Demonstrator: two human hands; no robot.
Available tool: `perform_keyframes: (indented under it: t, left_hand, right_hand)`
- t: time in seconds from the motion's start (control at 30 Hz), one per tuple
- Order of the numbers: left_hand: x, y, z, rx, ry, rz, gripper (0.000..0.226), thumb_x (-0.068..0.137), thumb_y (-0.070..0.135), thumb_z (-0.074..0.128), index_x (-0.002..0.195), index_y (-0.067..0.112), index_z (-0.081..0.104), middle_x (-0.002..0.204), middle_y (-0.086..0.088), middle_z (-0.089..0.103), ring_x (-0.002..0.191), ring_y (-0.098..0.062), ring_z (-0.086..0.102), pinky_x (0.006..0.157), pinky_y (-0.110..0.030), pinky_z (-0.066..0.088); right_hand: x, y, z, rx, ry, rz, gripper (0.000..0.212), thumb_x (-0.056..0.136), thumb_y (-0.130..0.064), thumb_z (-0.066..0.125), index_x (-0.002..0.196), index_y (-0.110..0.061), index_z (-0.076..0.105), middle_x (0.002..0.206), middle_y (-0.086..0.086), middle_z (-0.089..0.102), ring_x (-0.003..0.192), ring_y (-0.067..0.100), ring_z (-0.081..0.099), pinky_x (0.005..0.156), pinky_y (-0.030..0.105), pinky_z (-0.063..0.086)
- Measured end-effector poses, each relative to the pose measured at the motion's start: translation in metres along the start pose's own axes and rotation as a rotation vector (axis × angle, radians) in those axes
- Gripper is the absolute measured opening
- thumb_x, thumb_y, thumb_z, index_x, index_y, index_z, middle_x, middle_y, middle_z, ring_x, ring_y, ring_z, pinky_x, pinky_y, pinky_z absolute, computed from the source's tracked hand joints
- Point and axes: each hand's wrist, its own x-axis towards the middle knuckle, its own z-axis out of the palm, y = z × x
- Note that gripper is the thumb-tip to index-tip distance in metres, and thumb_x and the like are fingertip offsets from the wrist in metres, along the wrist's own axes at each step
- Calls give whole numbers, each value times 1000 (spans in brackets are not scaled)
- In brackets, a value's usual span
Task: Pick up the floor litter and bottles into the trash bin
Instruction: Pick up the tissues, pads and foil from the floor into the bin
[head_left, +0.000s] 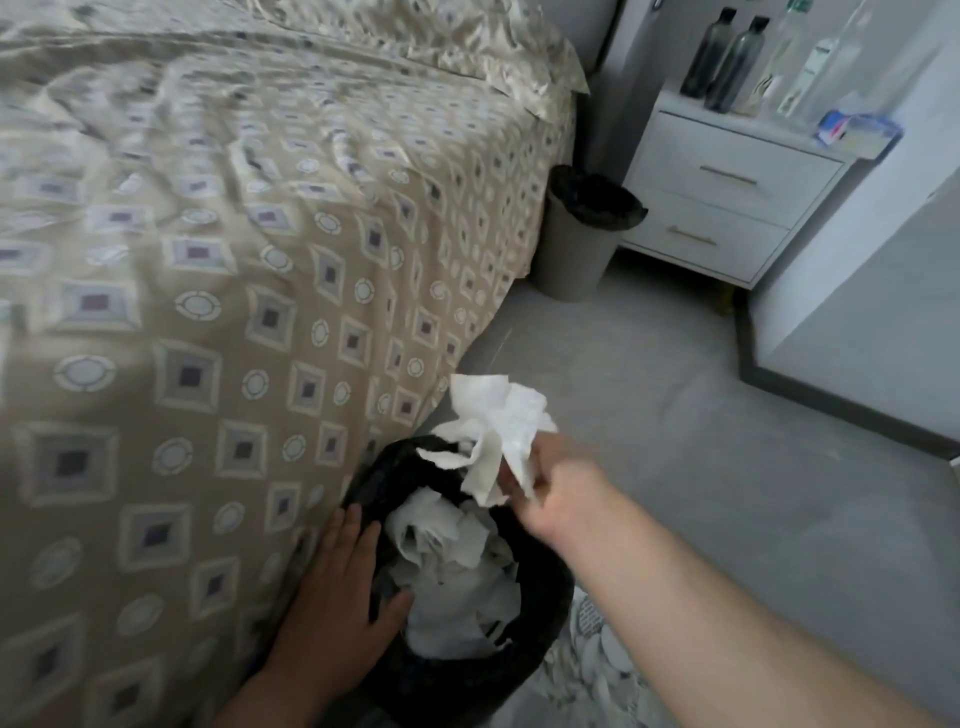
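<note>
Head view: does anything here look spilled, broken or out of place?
Nothing looks spilled or broken. The near trash bin is heaped with crumpled white paper close to its rim, and the right hand holds another crumpled tissue above it. The bedspread is rumpled.

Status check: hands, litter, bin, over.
Left hand flat on the black-lined trash bin rim. Right hand pinching crumpled tissue above the bin. Bin already holds white paper. Nothing blocking the drop.
</note>
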Motion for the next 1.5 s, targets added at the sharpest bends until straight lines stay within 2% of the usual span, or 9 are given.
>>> perform_keyframes:
  t: [0.13, 0.27, 0.47, 0.67, 0.83, 0.97, 1.13, 1.23, 1.5]
  left_hand:
    - [4, 5, -8, -151, 76, 183, 74, 86, 65, 35, 146, 24, 23, 155, 11, 17, 144, -4, 8, 116, -19, 9]
    - [-5, 13, -14, -340, 91, 13, 63, 65, 47, 59, 123, 35, 38, 125, 5, 56, 120, -9, 51, 90, 7, 26]
    - [-3, -2, 1, -185, 53, 75, 93, 70, 64, 23, 147, 21, -5, 150, 13, -17, 141, -3, -16, 108, -12, -10]
    - [-4, -3, -1, -163, 12, 48, 91, 70, 63, 21, 147, 22, -5, 152, 11, -18, 142, -5, -17, 113, -21, -6]
    - [-5, -3, 0, -154, 5, 38, 91, 72, 62, 21, 149, 20, -1, 155, 10, -16, 143, -5, -17, 114, -22, -4]
    - [-6, -2, 0, -131, 13, 66, 90, 72, 62, 21, 149, 21, -3, 153, 12, -18, 140, 1, -22, 112, -16, -10]
    - [-6, -4, 1, -97, 16, 88, 87, 76, 61, 23, 148, 20, -2, 154, 10, -17, 137, 4, -26, 106, -8, -18]
    - [-5, -5, 2, -89, 18, 99, 86, 77, 60, 24, 148, 19, 0, 155, 9, -15, 139, 2, -24, 108, -10, -17]
    - [-7, -4, 1, -104, 3, 88, 85, 78, 62, 23, 148, 21, -3, 154, 13, -18, 138, 3, -24, 112, -15, -11]
  right_hand:
    - [-8, 68, 4, 86, -94, 210, 31, 97, -4, 37, 95, 2, 67, 69, 18, 66, 93, 36, 65, 89, 43, 49]
    - [16, 119, -10, -108, 66, 283, 22, 90, -15, 58, 107, -3, 58, 104, 24, 67, 100, 39, 63, 93, 52, 49]
    - [41, 128, -45, -655, 149, -20, 38, 77, -9, 58, 115, -4, 55, 104, 9, 64, 104, 30, 61, 94, 42, 51]
    - [35, 119, -57, -1545, 46, -414, 42, 93, -31, 44, 131, -13, 40, 126, 8, 38, 110, 26, 51, 89, 30, 44]
    - [45, 103, -60, -1411, 215, -431, 55, 93, -19, 39, 144, -23, 18, 133, 17, 24, 82, 28, 52, 72, 30, 43]
    - [64, 89, -55, -1286, 222, -198, 53, 93, -18, 37, 144, -15, 25, 140, 21, 31, 101, 31, 52, 80, 31, 42]
    - [78, 79, -59, -1142, 243, -140, 21, 92, -15, 44, 93, 0, 57, 100, 11, 57, 83, 22, 55, 70, 26, 41]
    - [75, 79, -66, -1059, 243, -142, 33, 90, -19, 52, 60, -9, 44, 64, 3, 47, 58, 15, 45, 52, 25, 34]
    - [105, 91, -71, -970, 113, 0, 26, 76, -19, 53, 95, -5, 62, 94, 11, 61, 93, 27, 60, 86, 37, 52]
